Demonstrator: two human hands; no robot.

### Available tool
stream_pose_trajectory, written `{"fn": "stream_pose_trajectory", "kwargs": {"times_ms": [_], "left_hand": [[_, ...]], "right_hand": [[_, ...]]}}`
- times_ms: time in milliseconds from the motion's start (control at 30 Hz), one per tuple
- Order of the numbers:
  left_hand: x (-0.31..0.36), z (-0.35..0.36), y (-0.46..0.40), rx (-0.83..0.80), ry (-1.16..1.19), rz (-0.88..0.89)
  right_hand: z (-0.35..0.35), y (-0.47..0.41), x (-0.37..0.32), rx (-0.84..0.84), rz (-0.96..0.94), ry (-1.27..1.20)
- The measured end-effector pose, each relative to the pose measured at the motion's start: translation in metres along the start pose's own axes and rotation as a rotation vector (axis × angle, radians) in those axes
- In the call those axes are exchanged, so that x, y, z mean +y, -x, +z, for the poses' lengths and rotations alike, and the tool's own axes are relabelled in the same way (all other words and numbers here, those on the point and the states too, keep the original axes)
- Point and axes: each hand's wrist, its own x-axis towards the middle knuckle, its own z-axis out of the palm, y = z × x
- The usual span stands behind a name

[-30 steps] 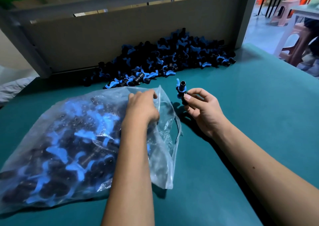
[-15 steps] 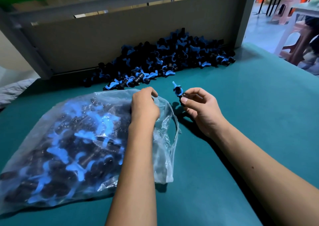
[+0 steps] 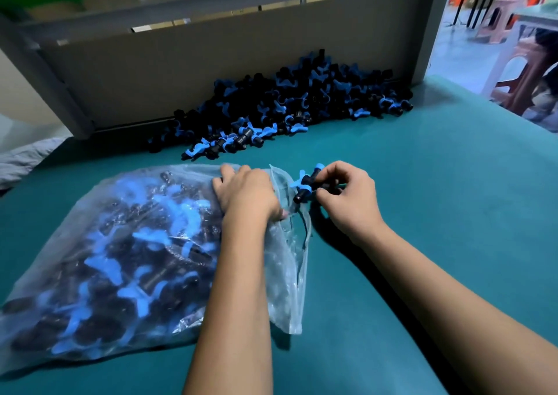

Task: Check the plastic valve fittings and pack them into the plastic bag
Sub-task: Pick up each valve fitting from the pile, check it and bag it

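The valve fitting point(image 3: 306, 184) sits pinched in our right hand point(image 3: 347, 198) at the mouth of the plastic bag point(image 3: 126, 252), which our left hand point(image 3: 247, 196) grips open. We judge packing underway; next we slip it inside.

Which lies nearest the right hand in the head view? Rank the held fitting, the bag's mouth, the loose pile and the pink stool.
1. Held fitting, pinched in the right hand.
2. Bag's mouth, just left.
3. Loose pile, behind, against the board.
4. Pink stool, far right, off the table.
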Motion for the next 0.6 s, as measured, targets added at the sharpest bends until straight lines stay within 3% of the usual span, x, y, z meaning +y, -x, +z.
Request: {"fn": "stream_pose_trajectory", "kwargs": {"times_ms": [267,467,600], "left_hand": [[-0.007,0.005,-0.009,0.142,0.230,-0.084],[-0.025,-0.004,-0.010,0.359,0.652,-0.142],[-0.030,-0.016,-0.009,0.486,0.816,-0.036]], "right_hand": [[-0.002,0.000,-0.002,0.015,0.012,-0.012],[-0.002,-0.001,-0.001,0.005,0.014,-0.052],[-0.003,0.004,-0.006,-0.028,-0.163,0.016]]}}
